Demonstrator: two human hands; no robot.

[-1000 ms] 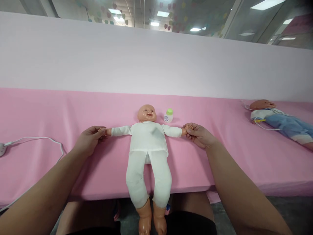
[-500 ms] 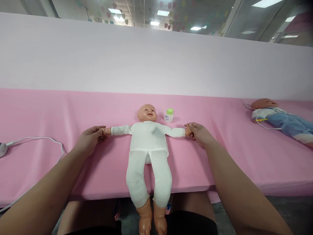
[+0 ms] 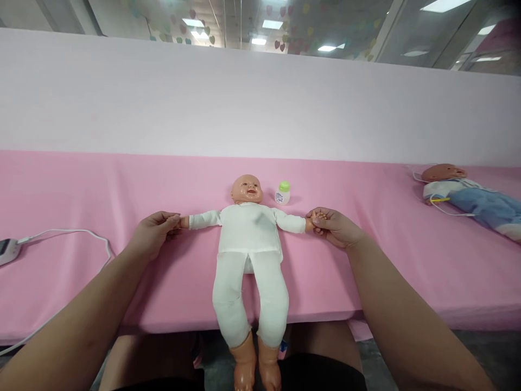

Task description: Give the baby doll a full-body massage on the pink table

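A baby doll in a white top and white trousers lies face up, its arms stretched out to both sides. Its bare feet hang past the front edge of the pink-covered surface. My left hand is closed around the doll's hand on the left, thumb on top. On the other side, my right hand grips the doll's other hand, whose small fingers show between my thumb and fingers. Beside the doll's head stands a small clear bottle with a green cap, touched by neither hand.
Pink sheeting covers the long surface, with a white wall behind. A second doll in blue and white lies at the far right with a thin tube. On the left are a white device and its cable.
My right hand has shifted its hold, so more of the doll's small fingers now show. The view has moved slightly; the doll's body lies as before.
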